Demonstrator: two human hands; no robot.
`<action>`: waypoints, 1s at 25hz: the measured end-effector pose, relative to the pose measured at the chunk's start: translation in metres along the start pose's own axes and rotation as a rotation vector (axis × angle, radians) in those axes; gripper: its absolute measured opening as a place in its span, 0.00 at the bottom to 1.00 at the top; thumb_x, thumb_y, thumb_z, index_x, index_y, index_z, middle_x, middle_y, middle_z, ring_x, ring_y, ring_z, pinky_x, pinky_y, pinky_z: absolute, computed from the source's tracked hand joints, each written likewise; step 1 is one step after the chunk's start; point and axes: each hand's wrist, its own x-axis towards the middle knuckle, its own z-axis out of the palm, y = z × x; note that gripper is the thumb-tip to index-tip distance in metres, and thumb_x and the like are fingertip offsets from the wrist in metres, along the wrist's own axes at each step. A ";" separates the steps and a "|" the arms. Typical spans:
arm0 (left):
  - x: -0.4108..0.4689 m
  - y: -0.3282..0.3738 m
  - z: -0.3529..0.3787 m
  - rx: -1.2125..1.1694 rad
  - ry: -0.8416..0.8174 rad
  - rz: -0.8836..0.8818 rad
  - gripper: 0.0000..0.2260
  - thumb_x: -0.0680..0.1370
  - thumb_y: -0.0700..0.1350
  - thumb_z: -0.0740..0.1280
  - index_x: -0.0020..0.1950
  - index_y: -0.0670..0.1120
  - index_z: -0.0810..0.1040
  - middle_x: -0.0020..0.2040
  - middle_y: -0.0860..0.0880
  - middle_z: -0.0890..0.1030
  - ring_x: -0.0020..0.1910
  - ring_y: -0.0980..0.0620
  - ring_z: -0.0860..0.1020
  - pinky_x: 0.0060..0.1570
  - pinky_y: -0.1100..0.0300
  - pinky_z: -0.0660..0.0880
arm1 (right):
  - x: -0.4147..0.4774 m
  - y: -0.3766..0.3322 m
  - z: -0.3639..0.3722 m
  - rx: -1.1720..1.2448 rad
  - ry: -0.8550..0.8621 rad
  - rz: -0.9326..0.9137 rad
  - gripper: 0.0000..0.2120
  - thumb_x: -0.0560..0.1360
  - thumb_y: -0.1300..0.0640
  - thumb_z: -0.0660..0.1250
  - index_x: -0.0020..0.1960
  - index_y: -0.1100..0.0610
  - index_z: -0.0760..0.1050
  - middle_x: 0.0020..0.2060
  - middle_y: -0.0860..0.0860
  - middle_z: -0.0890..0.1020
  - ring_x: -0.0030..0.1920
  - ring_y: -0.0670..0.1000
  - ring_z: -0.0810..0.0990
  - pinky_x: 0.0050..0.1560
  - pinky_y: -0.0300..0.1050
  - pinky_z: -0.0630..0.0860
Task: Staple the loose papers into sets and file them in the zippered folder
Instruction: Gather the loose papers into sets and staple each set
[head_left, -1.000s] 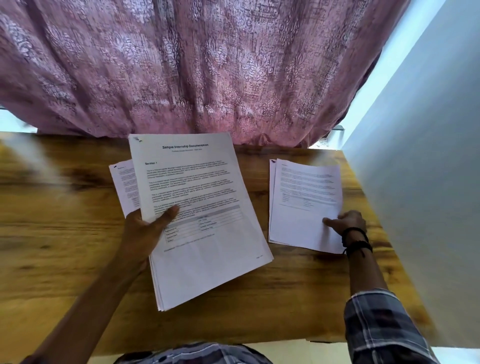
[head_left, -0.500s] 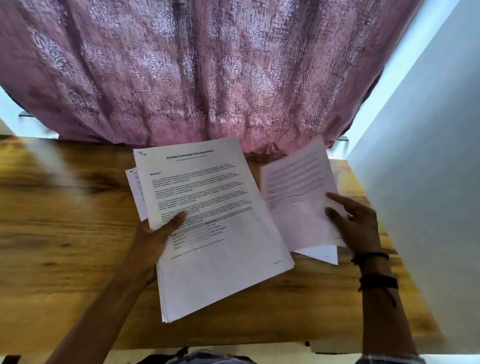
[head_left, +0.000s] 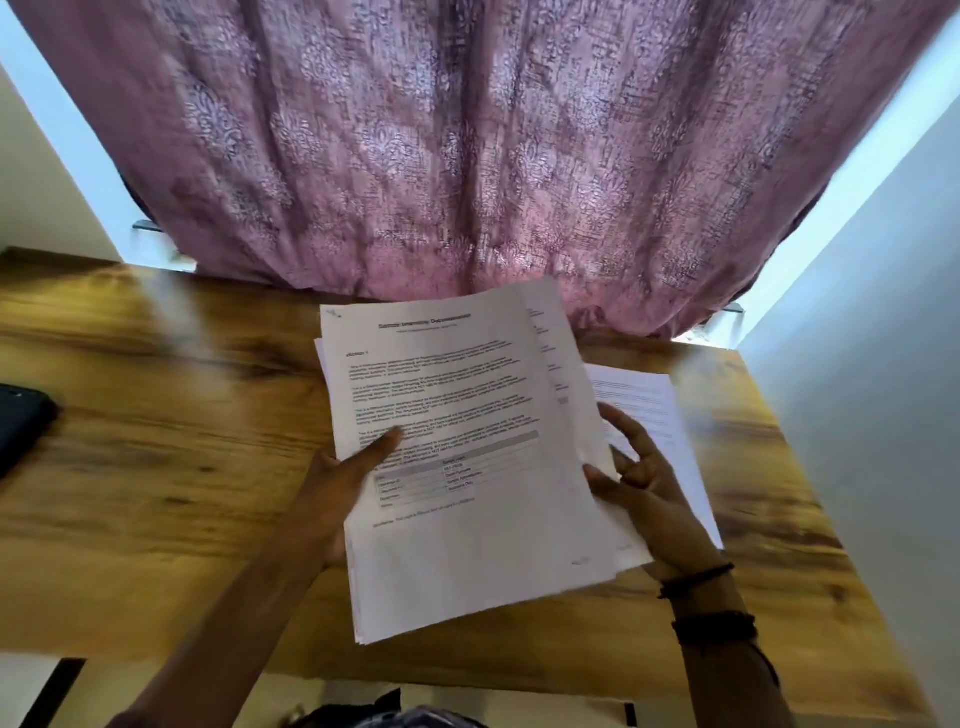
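Observation:
A stack of printed white papers (head_left: 467, 467) is held above the wooden table (head_left: 156, 467), its top sheet carrying a title, text and a small table. My left hand (head_left: 343, 483) grips the stack's left edge, thumb on the top sheet. My right hand (head_left: 644, 483) holds the stack's right edge, thumb on top and fingers spread behind the sheets. More white sheets (head_left: 654, 415) lie flat on the table behind my right hand. No stapler or zippered folder shows.
A dark flat object (head_left: 21, 426) lies at the table's left edge. A pink patterned curtain (head_left: 467, 156) hangs behind the table. A pale wall (head_left: 883, 364) stands close on the right.
My right hand lifted a sheet from the right-hand pile and brought it to the stack in my left hand. Both hands now hold the stack. The camera swung left, revealing the dark object.

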 end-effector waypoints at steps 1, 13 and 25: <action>-0.001 0.002 -0.003 0.002 -0.001 -0.006 0.19 0.69 0.46 0.75 0.57 0.42 0.81 0.51 0.41 0.85 0.49 0.39 0.84 0.52 0.42 0.79 | 0.002 0.004 0.008 0.016 -0.029 0.023 0.24 0.78 0.60 0.65 0.72 0.47 0.66 0.63 0.56 0.79 0.59 0.61 0.81 0.53 0.59 0.80; 0.006 0.062 -0.061 0.316 0.045 0.651 0.13 0.75 0.43 0.73 0.55 0.58 0.79 0.50 0.61 0.84 0.50 0.59 0.83 0.45 0.67 0.78 | 0.073 0.035 0.151 -0.307 -0.042 -0.321 0.16 0.76 0.64 0.69 0.58 0.48 0.76 0.55 0.49 0.83 0.57 0.51 0.82 0.55 0.55 0.81; 0.042 0.057 -0.140 0.368 0.130 0.571 0.12 0.76 0.39 0.70 0.57 0.50 0.80 0.49 0.64 0.84 0.52 0.62 0.82 0.46 0.70 0.77 | 0.164 0.098 0.128 -0.872 0.327 0.006 0.33 0.70 0.35 0.68 0.62 0.60 0.73 0.60 0.58 0.77 0.62 0.58 0.74 0.60 0.52 0.72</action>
